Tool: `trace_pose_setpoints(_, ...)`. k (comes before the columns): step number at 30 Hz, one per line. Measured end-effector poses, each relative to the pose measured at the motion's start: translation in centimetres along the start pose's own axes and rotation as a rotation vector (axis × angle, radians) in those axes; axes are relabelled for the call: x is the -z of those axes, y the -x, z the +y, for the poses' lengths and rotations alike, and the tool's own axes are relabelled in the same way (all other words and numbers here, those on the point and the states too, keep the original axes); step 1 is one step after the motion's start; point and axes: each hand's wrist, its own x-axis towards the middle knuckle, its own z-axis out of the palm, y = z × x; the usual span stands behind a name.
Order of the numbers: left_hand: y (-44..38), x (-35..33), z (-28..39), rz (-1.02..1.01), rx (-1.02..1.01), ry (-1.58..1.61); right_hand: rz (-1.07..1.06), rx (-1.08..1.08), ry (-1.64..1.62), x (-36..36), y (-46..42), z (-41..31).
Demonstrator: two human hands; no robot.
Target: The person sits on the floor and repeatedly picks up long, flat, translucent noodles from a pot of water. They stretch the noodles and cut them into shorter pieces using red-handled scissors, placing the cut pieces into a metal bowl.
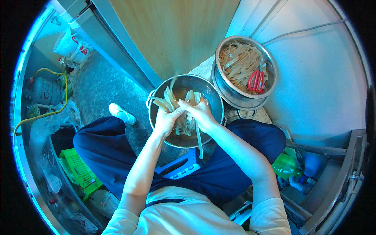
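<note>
Both hands hold a bunch of wide, flat, pale noodle-like strips [191, 98] above a large metal pot [216, 101]. My left hand [167, 119] grips the bunch from the left, its thumb meeting the other thumb at the middle. My right hand [201, 113] closes on the strips from the right. Strip ends stick out past the fingers on the left, and one long strip hangs over the pot's near rim. Liquid shows in the pot beneath. At the upper right, a metal bowl [271, 83] holds more strips, with red-handled scissors [256, 81] lying on them.
The bowl rests on another metal pot [232, 102] beside the white wall [317, 73]. A blue plastic stool [180, 169] is between my legs. A wooden panel [176, 32] stands ahead. Left are a gas cylinder [45, 91], a yellow hose [67, 88], white buckets [66, 44] and a green basket [77, 167].
</note>
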Motion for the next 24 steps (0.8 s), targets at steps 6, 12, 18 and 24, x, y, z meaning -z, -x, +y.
trace_pose_setpoints(6, 0.1, -0.2, 0.1, -0.031, 0.038, 0.220, 0.185, 0.107, 0.194, 0.6, -0.7, -0.4)
trace_pose_setpoints(12, -0.5, 2.7, -0.4, 0.135, 0.018, 0.224, 0.065, 0.355, -0.099, 3.4, -1.2, -5.7)
trace_pose_setpoints(18, -1.2, 4.9, -1.6, 0.198, -0.021, 0.173, 0.154, 0.391, -0.259, 4.6, -0.9, -8.3)
trace_pose_setpoints(24, -1.0, 6.5, -2.9, 0.221, -0.022, 0.057, 0.199, 0.437, -0.198, 5.4, -0.5, -9.9)
